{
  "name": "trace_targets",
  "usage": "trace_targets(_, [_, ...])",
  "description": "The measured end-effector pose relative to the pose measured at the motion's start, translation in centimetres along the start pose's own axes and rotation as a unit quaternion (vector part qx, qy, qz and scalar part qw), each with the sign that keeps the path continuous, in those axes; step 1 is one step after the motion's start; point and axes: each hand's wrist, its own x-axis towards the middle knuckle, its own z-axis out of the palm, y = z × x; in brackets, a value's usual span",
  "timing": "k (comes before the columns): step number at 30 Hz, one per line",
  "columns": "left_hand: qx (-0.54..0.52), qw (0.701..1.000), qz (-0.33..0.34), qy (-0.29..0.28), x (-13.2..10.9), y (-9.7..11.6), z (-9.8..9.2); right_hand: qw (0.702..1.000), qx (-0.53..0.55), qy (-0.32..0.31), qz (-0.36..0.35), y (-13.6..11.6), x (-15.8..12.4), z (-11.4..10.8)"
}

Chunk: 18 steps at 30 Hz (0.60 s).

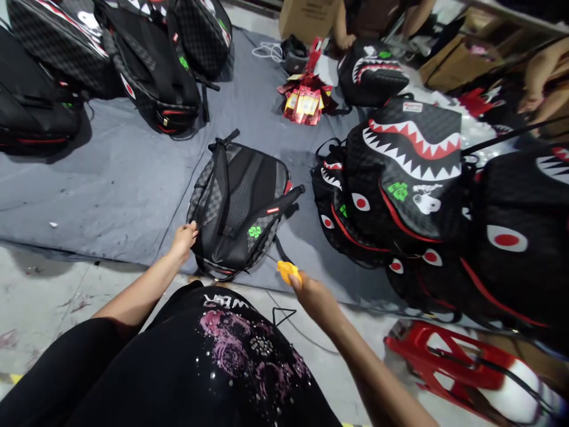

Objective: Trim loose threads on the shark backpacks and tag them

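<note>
A black checkered backpack lies on the grey cloth in front of me, its padded back panel and shoulder straps facing up. My left hand is closed at its lower left edge, fingers gripping the side. In my right hand is a yellow-handled tool with a thin dark shaft; I cannot make out its exact kind. That shaft points at the bag's lower right side, close to or touching it. One strap with a small red label reaches out to the right.
Shark-mouth backpacks are piled at right; more black backpacks stand at far left. Red and yellow tags lie at the back. Other people's hands show behind. A red plastic object sits on the floor at lower right.
</note>
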Motion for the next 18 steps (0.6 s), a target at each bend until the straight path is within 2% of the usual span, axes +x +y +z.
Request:
trace_targets(3, [-0.030, 0.995, -0.092, -0.040, 1.9, 0.9, -1.3, 0.999, 0.020, 0.026, 0.012, -2.4, -0.4, 4.2])
trace_targets(6, [-0.067, 0.982, -0.137, -0.114, 2.9, 0.9, -0.6, 0.998, 0.035, 0.049, 0.022, -5.2, 0.4, 6.9])
trace_targets(10, [-0.145, 0.945, -0.173, -0.236, 3.5, 0.0, 0.8, 0.996, 0.053, 0.062, -0.023, -9.8, 2.8, 7.5])
trace_targets(12, [-0.156, 0.935, -0.174, -0.268, 3.9, -0.1, 1.3, 0.995, 0.062, 0.060, -0.046, -11.4, 3.8, 7.4])
trace_targets(15, [-0.150, 0.922, -0.172, -0.312, 4.5, 0.1, 1.8, 0.994, 0.060, 0.070, -0.061, -11.6, 3.9, 7.9])
trace_targets(18, [-0.156, 0.909, -0.173, -0.345, 4.9, 0.2, 1.8, 0.993, 0.039, 0.111, -0.008, -9.5, 2.6, 9.4])
